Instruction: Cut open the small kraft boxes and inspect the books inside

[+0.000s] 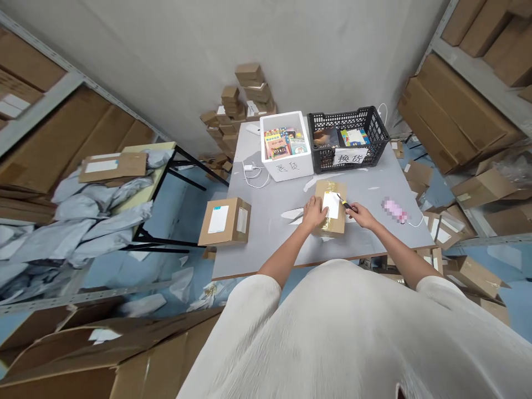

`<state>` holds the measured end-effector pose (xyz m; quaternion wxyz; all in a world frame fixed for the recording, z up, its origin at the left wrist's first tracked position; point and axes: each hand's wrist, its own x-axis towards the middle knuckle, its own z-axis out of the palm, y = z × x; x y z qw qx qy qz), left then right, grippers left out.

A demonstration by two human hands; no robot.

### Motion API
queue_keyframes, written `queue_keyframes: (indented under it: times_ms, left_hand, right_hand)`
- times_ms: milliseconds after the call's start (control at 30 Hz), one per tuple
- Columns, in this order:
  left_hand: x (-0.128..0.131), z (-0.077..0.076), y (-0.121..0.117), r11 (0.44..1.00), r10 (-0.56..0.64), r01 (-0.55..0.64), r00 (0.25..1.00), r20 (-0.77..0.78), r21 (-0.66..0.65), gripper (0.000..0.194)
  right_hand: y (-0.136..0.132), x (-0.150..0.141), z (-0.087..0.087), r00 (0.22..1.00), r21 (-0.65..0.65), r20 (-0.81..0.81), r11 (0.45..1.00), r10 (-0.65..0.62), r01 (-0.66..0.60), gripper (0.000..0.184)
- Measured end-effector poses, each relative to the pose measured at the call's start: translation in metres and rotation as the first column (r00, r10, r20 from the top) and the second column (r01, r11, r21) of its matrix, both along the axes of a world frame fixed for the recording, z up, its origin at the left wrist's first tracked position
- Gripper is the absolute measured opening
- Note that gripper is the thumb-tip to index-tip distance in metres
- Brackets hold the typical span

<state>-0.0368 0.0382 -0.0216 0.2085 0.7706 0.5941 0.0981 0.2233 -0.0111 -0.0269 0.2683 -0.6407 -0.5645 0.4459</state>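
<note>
My left hand (315, 214) holds the box (334, 224) at its left; my right hand (361, 215) grips a knife (346, 204), its blade (339, 197) over the box's white label (331, 204)

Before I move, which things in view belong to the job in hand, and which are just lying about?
In use: taped box, touched by the left hand; black-and-yellow cutter, held in the right hand; grey table beneath.

Apparently just lying about: second box at the table's left, white bin, black crate, pink item, stacked boxes behind.
</note>
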Motion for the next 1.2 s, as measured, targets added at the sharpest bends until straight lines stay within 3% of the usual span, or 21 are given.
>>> queue_keyframes:
  times_ms: [167,267,333,433,533,633,733,867,1000,1200]
  left_hand:
    - [0.035,0.002,-0.007,1.0,-0.008,0.009,1.0,-0.019,0.02,0.077]
    - [0.06,-0.003,-0.016,0.999,-0.023,0.022,0.999,-0.043,-0.027,0.099]
    - [0.07,-0.007,-0.02,0.998,-0.058,0.056,0.997,-0.053,-0.023,0.104]
    - [0.071,-0.009,-0.022,0.992,-0.12,0.118,0.99,-0.076,-0.033,0.108]
    - [0.058,-0.006,-0.02,0.96,-0.275,0.269,0.956,-0.099,-0.072,0.115]
    - [0.04,-0.001,-0.016,0.888,-0.459,0.454,0.883,-0.095,-0.071,0.112]
    - [0.024,0.003,-0.012,0.84,-0.543,0.541,0.833,-0.111,-0.045,0.108]
    - [0.021,0.006,-0.012,0.854,-0.518,0.52,0.848,-0.109,-0.011,0.101]
    - [0.033,0.008,-0.017,0.877,-0.475,0.48,0.872,-0.121,0.015,0.097]
    - [0.045,0.007,-0.013,0.888,-0.456,0.46,0.877,-0.152,-0.011,0.093]
  right_hand:
    - [0.001,0.008,0.001,0.993,0.003,0.024,0.994,-0.112,0.112,0.035]
    - [0.003,0.015,0.002,0.986,0.005,0.055,0.988,-0.154,0.154,0.035]
    - [0.004,0.019,0.001,0.984,0.011,0.076,0.987,-0.159,0.158,0.036]
    - [0.006,0.024,-0.002,0.98,0.028,0.11,0.986,-0.164,0.161,0.039]
    - [0.008,0.027,-0.006,0.972,0.078,0.137,0.98,-0.19,0.18,0.04]
    - [0.011,0.03,-0.009,0.959,0.108,0.146,0.968,-0.242,0.228,0.039]
    - [0.013,0.03,-0.01,0.953,0.079,0.104,0.957,-0.286,0.278,0.038]
    - [0.012,0.031,-0.008,0.951,0.004,-0.012,0.951,-0.309,0.309,0.039]
    - [0.005,0.038,-0.005,0.956,-0.07,-0.125,0.963,-0.267,0.259,0.043]
    - [-0.01,0.066,0.007,0.966,-0.106,-0.098,0.968,-0.238,0.228,0.045]
